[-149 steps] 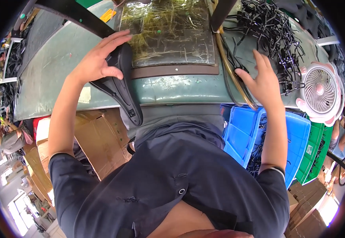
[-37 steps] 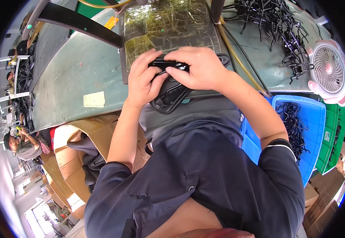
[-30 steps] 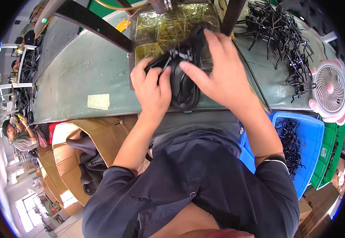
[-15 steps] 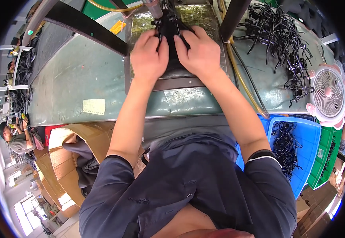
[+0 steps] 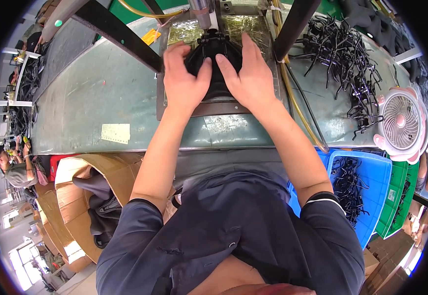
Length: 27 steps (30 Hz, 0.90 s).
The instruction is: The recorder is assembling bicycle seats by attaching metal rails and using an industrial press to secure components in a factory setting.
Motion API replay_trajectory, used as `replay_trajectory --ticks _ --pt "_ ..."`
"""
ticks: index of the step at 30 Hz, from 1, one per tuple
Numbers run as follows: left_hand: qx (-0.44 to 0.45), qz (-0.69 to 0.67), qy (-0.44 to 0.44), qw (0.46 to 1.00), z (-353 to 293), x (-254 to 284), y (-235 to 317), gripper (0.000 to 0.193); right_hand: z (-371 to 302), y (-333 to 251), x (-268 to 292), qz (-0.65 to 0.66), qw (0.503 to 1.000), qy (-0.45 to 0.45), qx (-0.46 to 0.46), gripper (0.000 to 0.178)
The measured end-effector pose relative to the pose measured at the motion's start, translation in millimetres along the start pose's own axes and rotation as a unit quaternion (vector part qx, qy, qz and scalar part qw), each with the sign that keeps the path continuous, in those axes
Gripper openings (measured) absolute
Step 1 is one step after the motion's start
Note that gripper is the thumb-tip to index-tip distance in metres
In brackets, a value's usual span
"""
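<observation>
Blk bike saddle (image 5: 217, 87) on taped board (image 5: 251, 25), btwn L hand (image 5: 185, 81) & R hand (image 5: 253, 81); thumbs over it, spread wide from other fingers, which flank its sides. Metal spindle (image 5: 201, 14) nr far end.

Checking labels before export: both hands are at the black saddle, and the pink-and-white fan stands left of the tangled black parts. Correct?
Wrong side: in the head view, the pink-and-white fan stands right of the tangled black parts. The left hand and right hand are at the black saddle.
</observation>
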<state>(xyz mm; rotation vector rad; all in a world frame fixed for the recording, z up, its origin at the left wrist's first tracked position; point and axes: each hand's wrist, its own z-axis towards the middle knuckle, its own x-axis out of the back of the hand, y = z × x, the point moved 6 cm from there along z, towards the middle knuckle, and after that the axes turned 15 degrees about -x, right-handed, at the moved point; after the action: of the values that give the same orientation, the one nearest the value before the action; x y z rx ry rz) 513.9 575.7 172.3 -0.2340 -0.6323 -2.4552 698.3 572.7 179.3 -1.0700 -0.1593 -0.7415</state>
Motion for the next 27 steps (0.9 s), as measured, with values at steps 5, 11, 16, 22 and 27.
replay_trajectory --ticks 5,11,16,22,27 --pt "0.186 0.053 -0.168 0.967 14.5 1.2 -2.9 0.058 10.7 20.9 16.2 0.182 0.949 -0.182 -0.179 0.056" --pt "0.421 -0.391 -0.221 0.788 4.7 7.8 45.2 0.041 -17.1 18.4 95.7 0.022 0.979 -0.157 0.125 0.070" --pt "0.400 -0.550 -0.280 0.678 30.5 -8.4 108.1 0.041 -56.2 86.6 132.5 -0.188 0.974 0.023 0.123 0.061" --pt "0.307 -0.464 -0.432 0.710 19.2 24.2 91.5 0.037 50.8 97.5 189.7 0.147 0.926 -0.012 -0.349 0.042" --pt "0.258 -0.436 -0.449 0.736 21.1 47.8 87.4 0.031 214.1 145.8 203.7 0.356 0.888 0.028 -0.290 0.042"
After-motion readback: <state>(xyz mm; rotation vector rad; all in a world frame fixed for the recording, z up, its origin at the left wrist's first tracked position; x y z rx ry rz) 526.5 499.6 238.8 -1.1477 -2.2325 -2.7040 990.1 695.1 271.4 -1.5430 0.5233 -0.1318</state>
